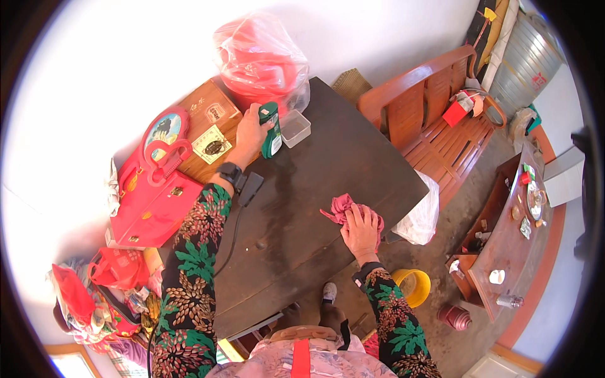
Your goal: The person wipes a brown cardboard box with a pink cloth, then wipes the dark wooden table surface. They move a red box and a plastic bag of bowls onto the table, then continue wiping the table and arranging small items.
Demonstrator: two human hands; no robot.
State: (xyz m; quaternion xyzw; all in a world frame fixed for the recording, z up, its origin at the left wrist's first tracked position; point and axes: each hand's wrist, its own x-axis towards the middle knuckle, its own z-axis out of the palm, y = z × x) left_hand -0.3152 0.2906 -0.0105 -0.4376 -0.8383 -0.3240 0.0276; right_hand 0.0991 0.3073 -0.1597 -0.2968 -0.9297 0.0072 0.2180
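My left hand (pixel 251 132) is closed around a dark green plastic bottle (pixel 272 137) at the back of the dark wooden table (pixel 302 189). Right beside the bottle stands a small clear plastic box (pixel 296 128). My right hand (pixel 360 234) presses on a crumpled pinkish-red cloth (pixel 342 208) near the table's right front edge. A dark streak, perhaps damp, runs down the tabletop between my hands. A black device (pixel 251 189) with a cable lies on the table by my left wrist.
A wooden box (pixel 208 113), a red case (pixel 153 208) with a red-framed mirror (pixel 165 127), and a red item in a clear bag (pixel 260 61) line the table's wall side. Right are a wooden bench (pixel 425 108), a yellow bucket (pixel 427 289) and a low table (pixel 510 250).
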